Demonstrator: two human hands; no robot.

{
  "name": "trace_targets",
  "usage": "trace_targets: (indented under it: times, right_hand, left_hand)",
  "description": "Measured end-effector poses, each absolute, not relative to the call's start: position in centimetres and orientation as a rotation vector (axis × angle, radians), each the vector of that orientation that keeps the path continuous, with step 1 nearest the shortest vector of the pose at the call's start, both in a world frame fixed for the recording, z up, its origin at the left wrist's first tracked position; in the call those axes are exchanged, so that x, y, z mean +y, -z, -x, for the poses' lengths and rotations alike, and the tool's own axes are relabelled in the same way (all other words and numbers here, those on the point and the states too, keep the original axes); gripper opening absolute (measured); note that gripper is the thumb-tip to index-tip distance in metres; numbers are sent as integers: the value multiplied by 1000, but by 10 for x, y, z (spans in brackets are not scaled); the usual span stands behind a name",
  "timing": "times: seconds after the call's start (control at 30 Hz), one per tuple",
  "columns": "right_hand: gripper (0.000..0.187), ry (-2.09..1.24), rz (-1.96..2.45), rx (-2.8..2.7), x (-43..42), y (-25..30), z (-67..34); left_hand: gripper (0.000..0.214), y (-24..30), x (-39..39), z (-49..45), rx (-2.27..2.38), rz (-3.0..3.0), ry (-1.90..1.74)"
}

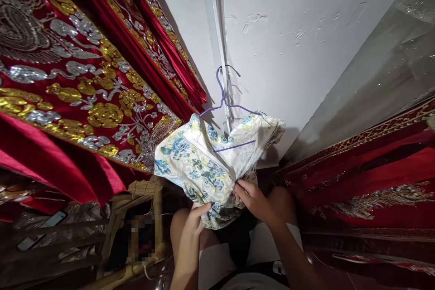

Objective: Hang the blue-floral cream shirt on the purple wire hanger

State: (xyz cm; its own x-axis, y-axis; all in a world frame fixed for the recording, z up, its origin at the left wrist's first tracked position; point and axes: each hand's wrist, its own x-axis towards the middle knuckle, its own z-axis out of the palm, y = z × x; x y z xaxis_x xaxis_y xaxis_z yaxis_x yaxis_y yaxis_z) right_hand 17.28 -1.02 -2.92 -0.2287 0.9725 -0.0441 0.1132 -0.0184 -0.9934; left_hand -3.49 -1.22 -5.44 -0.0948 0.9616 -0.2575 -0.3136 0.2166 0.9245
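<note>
A cream garment with blue flowers [204,158] hangs on a purple wire hanger [222,99] hooked on a white wall strip. My left hand [197,217] grips the garment's lower edge from beneath. My right hand [253,199] pinches the fabric at the front opening, fingers closed on the cloth. Both hands are close together under the hanger, above my knees.
Red velvet garments with gold and silver embroidery [84,77] hang at the left, and more red embroidered cloth [374,176] at the right under clear plastic [384,72]. A wicker chair [136,217] and a phone [50,222] sit at lower left. The white wall [288,31] is behind.
</note>
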Motion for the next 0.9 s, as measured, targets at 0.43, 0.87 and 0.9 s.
trace_targets:
  times: [0.43,0.87,0.9]
  right_hand:
    - [25,-1420,1196,-1145,-5,50,-151]
    - [41,-1397,1187,-1009,-1,66,-155]
    - [43,-1410,1171,-1002,-1,66,-157]
  left_hand:
    - [32,84,-11,33,1228,-656,-1108]
    - [50,75,-9,21,1206,-666,-1129]
    - [48,79,-6,22,1241,-688,-1174]
